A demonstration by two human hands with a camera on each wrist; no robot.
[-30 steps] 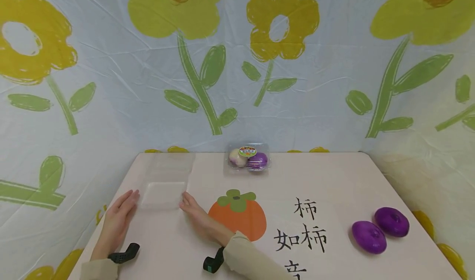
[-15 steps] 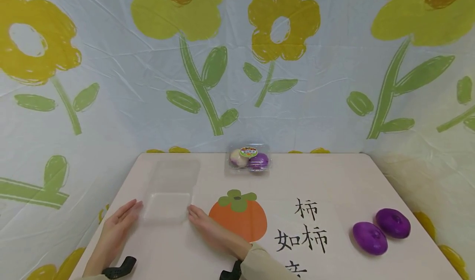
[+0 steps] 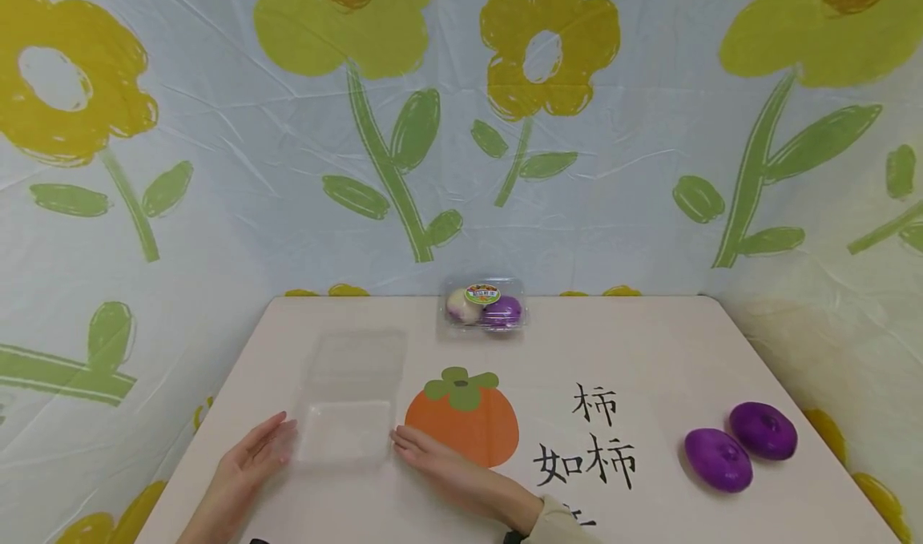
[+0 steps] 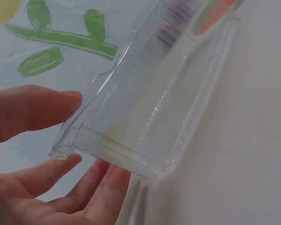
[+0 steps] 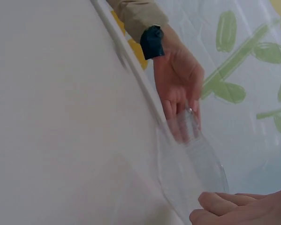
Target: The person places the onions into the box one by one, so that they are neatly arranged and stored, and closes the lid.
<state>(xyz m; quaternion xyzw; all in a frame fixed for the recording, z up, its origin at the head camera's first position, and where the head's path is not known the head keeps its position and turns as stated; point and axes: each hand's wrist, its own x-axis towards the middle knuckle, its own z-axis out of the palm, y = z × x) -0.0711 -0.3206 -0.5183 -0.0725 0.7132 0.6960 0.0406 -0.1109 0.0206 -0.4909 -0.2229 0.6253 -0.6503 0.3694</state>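
Observation:
A clear plastic clamshell box (image 3: 346, 432) lies with its lid (image 3: 358, 353) folded back, over the left part of the table. My left hand (image 3: 248, 460) is at its left side, fingers straight along the wall. In the left wrist view the thumb (image 4: 60, 105) touches the rim, and the fingertips (image 4: 117, 176) rest against the outer wall below it. Across the box, my right hand (image 3: 450, 464) lays extended fingertips on the right side wall. The right wrist view catches both hands at the box (image 5: 192, 159). Nothing can be seen inside it.
Two purple, flattened round things with small nubs (image 3: 717, 460) sit at the right of the table (image 3: 613, 344). A closed clamshell (image 3: 483, 308) with a label stands at the back, holding one whitish and one purple round thing. A persimmon picture (image 3: 469, 416) is printed mid-table.
Both hands and the open clamshell box have moved towards the person and somewhat to the right. The hands stay at its two sides. The purple things have stayed put.

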